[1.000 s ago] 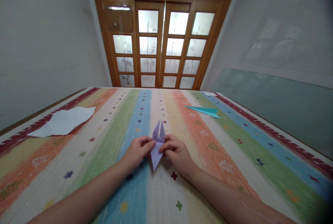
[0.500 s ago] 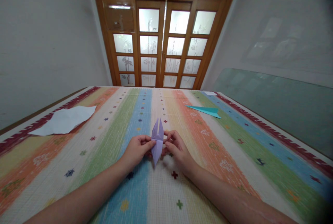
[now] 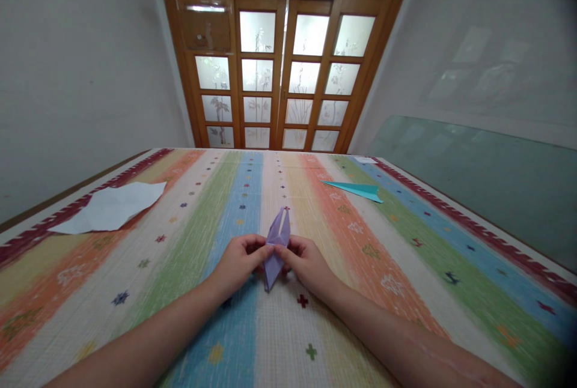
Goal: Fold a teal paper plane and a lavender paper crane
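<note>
A: Fold status? Where is your purple paper model point(image 3: 276, 242)?

B: Centre of striped mat point(image 3: 189, 244), tips at 12 o'clock. Left hand point(image 3: 237, 263) and right hand point(image 3: 306, 263) pinch its waist; press your creases evenly.

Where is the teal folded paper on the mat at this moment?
In the head view, the teal folded paper lies flat on the striped mat, far right of the hands, toward the wooden door.

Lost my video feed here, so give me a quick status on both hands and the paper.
Left hand and right hand both pinching purple folded paper at its middle, over striped mat. White sheet far left, teal paper plane far right, both apart.
</note>
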Tool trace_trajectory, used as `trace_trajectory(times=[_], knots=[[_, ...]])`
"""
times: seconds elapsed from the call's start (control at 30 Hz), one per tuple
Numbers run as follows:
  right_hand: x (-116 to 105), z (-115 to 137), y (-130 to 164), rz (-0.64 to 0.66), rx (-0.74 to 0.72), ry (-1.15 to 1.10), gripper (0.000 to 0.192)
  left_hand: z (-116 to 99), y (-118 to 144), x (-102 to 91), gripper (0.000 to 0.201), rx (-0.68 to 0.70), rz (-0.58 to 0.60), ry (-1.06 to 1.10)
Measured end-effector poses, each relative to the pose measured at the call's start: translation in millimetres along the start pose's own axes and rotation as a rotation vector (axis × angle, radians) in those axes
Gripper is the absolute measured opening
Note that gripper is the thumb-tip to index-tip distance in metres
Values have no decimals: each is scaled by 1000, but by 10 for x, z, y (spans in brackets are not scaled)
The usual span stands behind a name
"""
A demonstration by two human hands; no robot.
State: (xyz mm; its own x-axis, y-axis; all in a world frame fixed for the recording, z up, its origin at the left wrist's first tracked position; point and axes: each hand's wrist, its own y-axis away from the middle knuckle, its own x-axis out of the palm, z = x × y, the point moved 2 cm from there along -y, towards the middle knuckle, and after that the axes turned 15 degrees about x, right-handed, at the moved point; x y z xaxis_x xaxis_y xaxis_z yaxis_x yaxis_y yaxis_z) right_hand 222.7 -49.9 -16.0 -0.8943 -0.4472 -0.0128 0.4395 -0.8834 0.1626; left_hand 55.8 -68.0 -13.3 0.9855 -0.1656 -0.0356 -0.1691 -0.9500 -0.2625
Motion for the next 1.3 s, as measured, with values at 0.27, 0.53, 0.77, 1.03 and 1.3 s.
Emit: trace_trajectory(times=[0.27,0.53,0.77,1.03,1.3], knots=[[9,-9,4,-24,15,9,35,-48,5,1,33,14,-1,-50],[-24,-4,-18,-70,37,37,46,-39,5,10,39,-28,-8,-39],[-34,-53,-16,90,118,-109,43,9,5,-15,38,-6,18,-11],[0,14,-9,101,40,-126,40,-43,11,-12,34,69,14,-137],[-23,-15,-16,173,68,-191,39,-5,15,-18,30,55,24,-66]])
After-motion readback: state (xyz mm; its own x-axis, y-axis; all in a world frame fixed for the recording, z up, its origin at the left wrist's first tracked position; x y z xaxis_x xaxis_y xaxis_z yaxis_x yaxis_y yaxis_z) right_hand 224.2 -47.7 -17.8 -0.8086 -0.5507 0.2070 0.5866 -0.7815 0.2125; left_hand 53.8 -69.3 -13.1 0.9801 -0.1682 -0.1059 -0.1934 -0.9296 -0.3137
